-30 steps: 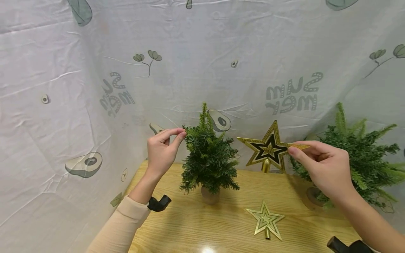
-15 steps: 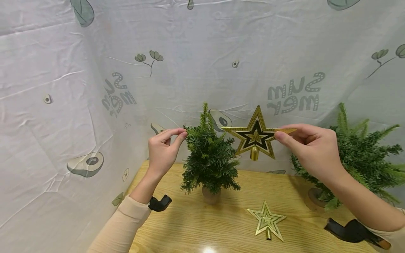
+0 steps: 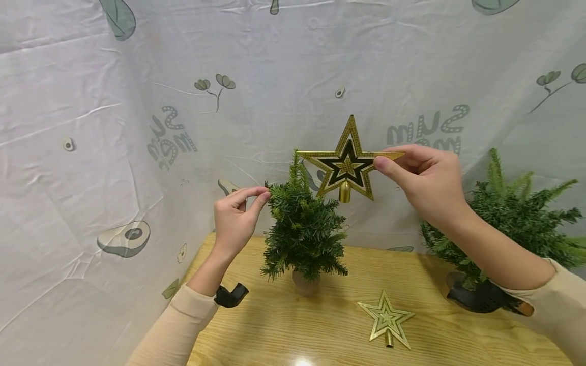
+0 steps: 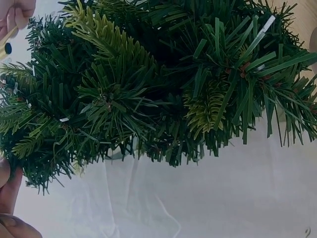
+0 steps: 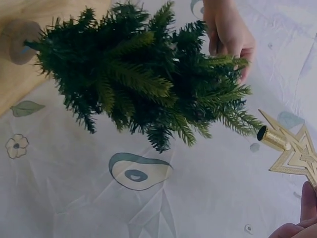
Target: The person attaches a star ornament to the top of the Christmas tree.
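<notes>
A small green artificial Christmas tree stands upright on a round base on the wooden table. My left hand pinches a branch tip at its upper left side. With thumb and fingers, my right hand grips one point of a gold star tree topper, its tube facing down. In the head view the star is right of the treetop, its left point overlapping the tip. In the right wrist view, the topper's open tube lies near the tip of the tree; whether they touch I cannot tell.
A second gold star topper lies flat on the wooden table, front right of the tree. Another green tree stands at the right, partly behind my right forearm. A white printed cloth hangs behind and at the left.
My right hand has carried the star topper up and to the left, from beside the right tree to the top of the middle one. The left hand has kept its pinch in place.
</notes>
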Tool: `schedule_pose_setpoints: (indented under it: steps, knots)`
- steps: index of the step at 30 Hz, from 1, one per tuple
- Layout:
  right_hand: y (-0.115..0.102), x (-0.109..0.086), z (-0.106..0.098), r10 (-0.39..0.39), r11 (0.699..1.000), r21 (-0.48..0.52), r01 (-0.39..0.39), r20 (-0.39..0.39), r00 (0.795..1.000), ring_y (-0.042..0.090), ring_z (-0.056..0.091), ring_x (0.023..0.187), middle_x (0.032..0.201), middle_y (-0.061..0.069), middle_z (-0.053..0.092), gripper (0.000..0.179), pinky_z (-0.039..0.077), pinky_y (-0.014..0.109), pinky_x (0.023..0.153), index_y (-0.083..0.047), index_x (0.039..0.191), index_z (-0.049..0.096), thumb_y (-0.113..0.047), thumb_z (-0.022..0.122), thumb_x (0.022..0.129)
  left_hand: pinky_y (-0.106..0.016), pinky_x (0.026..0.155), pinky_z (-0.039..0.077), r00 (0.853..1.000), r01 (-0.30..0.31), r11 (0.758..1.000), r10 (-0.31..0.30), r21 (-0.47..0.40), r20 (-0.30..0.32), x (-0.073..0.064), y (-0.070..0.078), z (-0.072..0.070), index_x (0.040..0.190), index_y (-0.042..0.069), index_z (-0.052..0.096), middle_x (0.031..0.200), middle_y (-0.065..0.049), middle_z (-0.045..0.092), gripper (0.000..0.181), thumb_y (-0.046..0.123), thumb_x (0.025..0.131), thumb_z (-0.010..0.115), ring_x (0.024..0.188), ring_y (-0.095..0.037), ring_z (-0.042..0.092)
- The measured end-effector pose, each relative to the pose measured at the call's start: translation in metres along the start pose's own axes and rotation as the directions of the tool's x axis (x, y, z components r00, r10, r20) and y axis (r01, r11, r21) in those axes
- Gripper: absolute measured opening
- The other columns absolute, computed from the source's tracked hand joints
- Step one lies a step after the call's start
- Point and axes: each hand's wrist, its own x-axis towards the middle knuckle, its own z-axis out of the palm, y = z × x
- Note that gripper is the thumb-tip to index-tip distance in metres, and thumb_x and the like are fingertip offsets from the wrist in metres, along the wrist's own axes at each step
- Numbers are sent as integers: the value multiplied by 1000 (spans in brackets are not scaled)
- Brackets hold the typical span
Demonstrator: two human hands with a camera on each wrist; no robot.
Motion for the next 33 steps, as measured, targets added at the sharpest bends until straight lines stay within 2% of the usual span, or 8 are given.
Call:
schedule_pose_setpoints:
  steps: [5, 9, 15, 17, 23, 26, 28, 33]
  knots:
    - [-4, 15, 8, 18, 1000, 23, -18, 3, 1000, 14, 47, 58, 84, -5, 78, 15, 33, 28, 56, -10, 109, 82, -16, 79, 95, -25, 50, 21, 1000, 8, 1000, -8, -5, 8, 0, 1, 0, 102, 9, 83, 92, -1, 78, 9, 11, 94, 79, 49, -12, 21]
    - [-8, 28, 15, 51, 993, 105, -52, 15, 999, 15, 53, 68, 91, -2, 79, 18, 32, 29, 59, -9, 110, 81, -20, 79, 96, -25, 50, 21, 1000, 12, 1000, -12, -5, 2, -1, 0, -2, 101, 9, 83, 91, 0, 77, 9, 11, 94, 79, 48, -12, 21]
    - [-11, 49, 24, 101, 950, 297, -100, 14, 995, 13, 34, 56, 92, 4, 79, 19, 24, 26, 48, -3, 105, 81, -18, 81, 93, -25, 51, 21, 1000, 23, 1000, -22, 5, -6, -2, 0, -2, 101, 7, 83, 90, -3, 77, 9, 8, 92, 80, 49, -12, 21]
    - [-11, 53, 27, 107, 934, 342, -105, 13, 994, 13, 35, 56, 92, 5, 79, 18, 25, 24, 47, -3, 103, 81, -17, 82, 92, -24, 51, 20, 1000, 24, 1000, -24, 15, -8, -2, 1, -2, 100, 5, 83, 89, -5, 77, 9, 5, 91, 80, 50, -10, 20]
    - [-10, 64, 32, 102, 894, 437, -99, 17, 995, 11, 38, 56, 91, 7, 79, 17, 25, 21, 47, 0, 103, 80, -13, 82, 91, -25, 51, 19, 1000, 13, 1000, -13, 5, -11, 2, 23, -1, 96, -7, 79, 84, -15, 75, 8, -8, 88, 78, 53, -4, 18]
    - [-12, 69, 34, 105, 887, 449, -102, 19, 994, 11, 33, 55, 91, 7, 79, 17, 22, 23, 46, -1, 102, 80, -13, 83, 91, -25, 51, 19, 1000, 7, 1000, -7, 2, -10, 3, 32, -1, 96, -7, 79, 83, -16, 74, 8, -8, 88, 78, 52, -5, 18]
    - [-14, 73, 36, 104, 882, 460, -104, 26, 994, 12, 28, 53, 92, 8, 79, 17, 20, 23, 46, 0, 102, 80, -13, 83, 91, -24, 50, 19, 1000, 7, 1000, -7, 4, -10, 2, 24, -1, 97, -4, 80, 84, -13, 75, 8, -5, 89, 79, 51, -7, 18]
    - [-20, 83, 43, 86, 872, 481, -91, 33, 996, 12, 28, 54, 92, 8, 79, 14, 18, 23, 45, 0, 101, 80, -11, 82, 92, -25, 50, 19, 1000, 0, 1000, 0, -1, -10, 0, 6, 1, 99, 1, 82, 84, -8, 75, 9, 0, 91, 79, 50, -8, 18]
